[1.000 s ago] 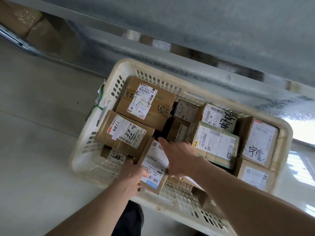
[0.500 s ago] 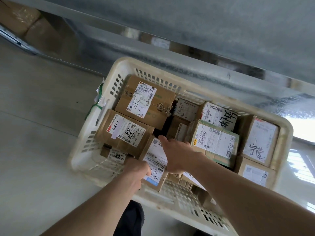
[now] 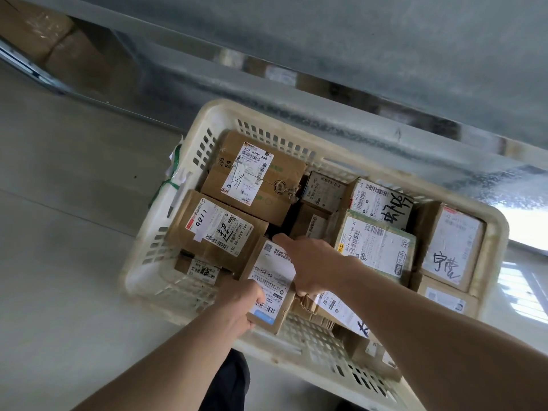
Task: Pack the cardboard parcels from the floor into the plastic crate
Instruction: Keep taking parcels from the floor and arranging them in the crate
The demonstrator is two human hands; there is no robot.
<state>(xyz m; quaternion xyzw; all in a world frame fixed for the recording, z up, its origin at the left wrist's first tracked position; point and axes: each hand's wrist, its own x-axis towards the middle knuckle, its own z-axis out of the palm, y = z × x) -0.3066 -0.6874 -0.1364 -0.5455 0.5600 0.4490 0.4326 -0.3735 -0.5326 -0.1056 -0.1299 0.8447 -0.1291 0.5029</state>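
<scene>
A cream plastic crate (image 3: 154,280) with slotted walls stands on the floor, holding several labelled cardboard parcels. Both hands hold one small parcel (image 3: 271,277) with a white label, tilted at the crate's near side. My left hand (image 3: 241,304) grips its near corner, thumb on the label. My right hand (image 3: 311,266) grips its right edge, index finger stretched along the far corner. Two larger parcels, one (image 3: 219,229) marked 0811 and one (image 3: 252,176) behind it, lie to the left. Other labelled boxes (image 3: 376,247) fill the right half.
A grey metal shelf (image 3: 355,54) runs across the top, close behind the crate. Brown cartons (image 3: 38,37) sit under it at the far left. Pale floor (image 3: 59,232) spreads to the left of the crate. My dark trouser leg (image 3: 225,381) shows below.
The held parcel has shifted slightly down and inward in the crate. My left thumb has slid further onto its label. The right hand stays on its edge.
</scene>
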